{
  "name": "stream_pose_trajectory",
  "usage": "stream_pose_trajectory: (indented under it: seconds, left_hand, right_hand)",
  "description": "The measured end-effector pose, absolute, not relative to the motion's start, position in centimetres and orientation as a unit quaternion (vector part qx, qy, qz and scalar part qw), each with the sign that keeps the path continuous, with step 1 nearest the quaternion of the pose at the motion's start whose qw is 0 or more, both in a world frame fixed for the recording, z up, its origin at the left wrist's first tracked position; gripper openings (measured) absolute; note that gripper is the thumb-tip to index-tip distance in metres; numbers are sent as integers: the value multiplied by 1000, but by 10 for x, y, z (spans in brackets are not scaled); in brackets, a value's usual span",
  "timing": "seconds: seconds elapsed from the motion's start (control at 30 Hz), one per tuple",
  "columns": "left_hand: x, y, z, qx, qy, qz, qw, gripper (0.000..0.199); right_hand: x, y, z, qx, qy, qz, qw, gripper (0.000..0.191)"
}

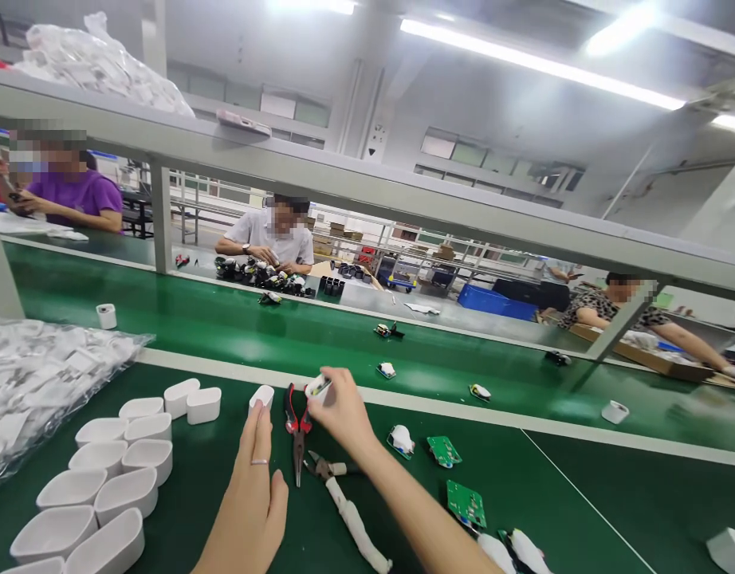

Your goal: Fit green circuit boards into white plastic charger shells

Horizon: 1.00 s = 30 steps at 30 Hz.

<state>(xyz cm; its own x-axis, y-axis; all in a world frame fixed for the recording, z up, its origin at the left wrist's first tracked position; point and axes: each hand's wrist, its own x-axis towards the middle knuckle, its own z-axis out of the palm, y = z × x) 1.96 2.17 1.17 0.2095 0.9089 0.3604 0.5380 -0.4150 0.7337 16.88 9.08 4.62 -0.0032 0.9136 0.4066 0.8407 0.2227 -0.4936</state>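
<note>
My left hand [253, 498] rises from the bottom of the view, its fingertips on a white oval plastic shell [261, 397]. My right hand [342, 410] pinches a small white plastic part [318, 388] with dark inside detail. Just between my hands lies a pair of red-handled pliers [296, 430], nose toward me. Below my right wrist lies a second tool, pliers with a white-wrapped handle [347, 514]. To the right are two green circuit boards [444, 450] [466, 505] and a white part on a green board [402, 440].
Several white oval shells [125, 486] stand on the green bench at left, beside a clear bag of white parts [38, 391]. Beyond a grey metal shelf rail [367, 199], a green conveyor belt [236, 319] carries small parts. Co-workers sit across it.
</note>
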Motion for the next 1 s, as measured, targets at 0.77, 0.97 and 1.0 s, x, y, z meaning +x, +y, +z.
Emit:
stream_pose_trajectory:
  seconds: [0.77, 0.97, 1.0]
  left_hand:
    - [14, 71, -3, 703, 661, 243, 103, 51]
    - [13, 89, -10, 698, 656, 257, 128, 47]
    - [13, 92, -9, 703, 650, 257, 131, 43]
  right_hand:
    - [255, 192, 45, -739, -473, 261, 404, 23]
    - [216, 113, 42, -611, -470, 452, 449, 15]
    - [210, 94, 42, -585, -460, 483, 461, 15]
